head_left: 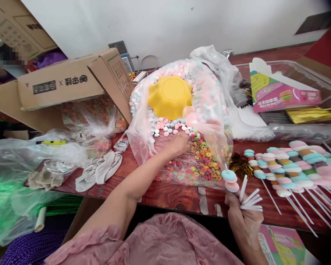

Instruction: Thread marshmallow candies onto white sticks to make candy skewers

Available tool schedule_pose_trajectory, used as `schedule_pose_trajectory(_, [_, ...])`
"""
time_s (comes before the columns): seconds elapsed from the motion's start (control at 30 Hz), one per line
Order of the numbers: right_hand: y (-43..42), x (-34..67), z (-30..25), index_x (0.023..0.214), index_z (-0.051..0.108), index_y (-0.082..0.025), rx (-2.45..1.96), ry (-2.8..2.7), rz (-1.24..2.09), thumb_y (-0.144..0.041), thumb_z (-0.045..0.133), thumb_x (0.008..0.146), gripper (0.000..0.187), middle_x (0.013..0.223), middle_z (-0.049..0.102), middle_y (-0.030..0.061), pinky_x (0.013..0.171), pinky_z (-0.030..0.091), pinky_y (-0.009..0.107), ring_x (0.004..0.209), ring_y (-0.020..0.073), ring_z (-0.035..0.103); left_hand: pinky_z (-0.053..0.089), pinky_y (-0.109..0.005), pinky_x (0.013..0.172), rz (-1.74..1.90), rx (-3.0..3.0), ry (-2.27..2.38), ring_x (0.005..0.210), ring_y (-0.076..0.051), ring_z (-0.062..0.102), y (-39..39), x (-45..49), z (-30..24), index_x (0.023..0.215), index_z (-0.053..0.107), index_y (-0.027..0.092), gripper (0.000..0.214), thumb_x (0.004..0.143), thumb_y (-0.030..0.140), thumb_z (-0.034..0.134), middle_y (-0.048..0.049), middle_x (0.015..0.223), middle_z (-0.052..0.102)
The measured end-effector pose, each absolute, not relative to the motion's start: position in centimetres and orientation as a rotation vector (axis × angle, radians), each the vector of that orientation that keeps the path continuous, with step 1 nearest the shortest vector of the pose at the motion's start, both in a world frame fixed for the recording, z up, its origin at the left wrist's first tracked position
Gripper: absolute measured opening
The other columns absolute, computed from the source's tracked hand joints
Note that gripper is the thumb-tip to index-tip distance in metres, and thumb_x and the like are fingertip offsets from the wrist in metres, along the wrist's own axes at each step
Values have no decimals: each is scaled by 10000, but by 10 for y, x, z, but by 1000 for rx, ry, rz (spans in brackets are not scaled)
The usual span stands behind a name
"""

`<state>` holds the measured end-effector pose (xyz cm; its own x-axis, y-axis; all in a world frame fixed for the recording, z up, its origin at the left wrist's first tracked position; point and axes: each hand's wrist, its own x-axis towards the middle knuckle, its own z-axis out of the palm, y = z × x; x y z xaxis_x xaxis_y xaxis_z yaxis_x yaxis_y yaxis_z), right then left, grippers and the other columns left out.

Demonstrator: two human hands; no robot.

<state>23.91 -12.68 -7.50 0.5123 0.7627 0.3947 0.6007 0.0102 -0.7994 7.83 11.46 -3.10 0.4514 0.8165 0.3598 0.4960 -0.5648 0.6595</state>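
My left hand (180,143) reaches into an open clear plastic bag (139,147), its fingers curled together at the edge of colourful ring-shaped candies (205,156). What its fingertips hold, if anything, is hidden. Pink, blue and white marshmallows (165,130) lie just beyond it, with more heaped behind. A yellow scalloped bowl (171,95) rests upside down among them. At the table's front edge, my right hand (244,215) is closed around several white sticks (251,200) and a candy skewer (230,181) with blue and pink marshmallows near its top.
Finished-looking candy skewers (289,167) lie in a pile at the right. Behind them a plastic tray (300,129) holds white sticks, gold ties and a pink Macaron carton (287,94). An open cardboard box (71,82) stands at the left, near grey gloves (99,171).
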Motion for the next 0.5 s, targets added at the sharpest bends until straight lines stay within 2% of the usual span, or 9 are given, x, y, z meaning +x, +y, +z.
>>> schedule_pose_trajectory(0.17, [-131,242,-84,825,697,-142,-1703,-1259,154,-390,580,947,300,550,580,16,496,428,260,450,136,502,476,-376,795,645,2591,1126,864,-280,595,94,84,-39,655,662,148,173,702,-3,591,-152,795,664])
schedule_pose_trajectory(0.27, [-134,247,-93,832,710,-145,-1643,-1368,92,-407,584,930,308,546,580,26,492,444,261,454,145,520,481,-387,841,801,2512,1020,886,-259,618,76,74,-33,802,711,147,167,780,53,574,-133,852,690])
schedule_pose_trajectory(0.37, [-135,250,-99,907,722,-158,-1579,-1478,54,-415,596,905,286,608,636,45,509,467,259,512,167,586,492,-361,835,1050,2045,1005,854,-212,644,55,61,-24,917,746,145,144,826,175,639,-98,881,719])
schedule_pose_trajectory(0.5, [-130,240,-81,1043,696,-165,-1516,-1601,91,-244,541,910,218,727,706,45,553,493,239,574,162,644,472,-258,609,989,1160,945,639,-123,604,19,44,-15,864,777,143,241,715,330,810,-59,803,734])
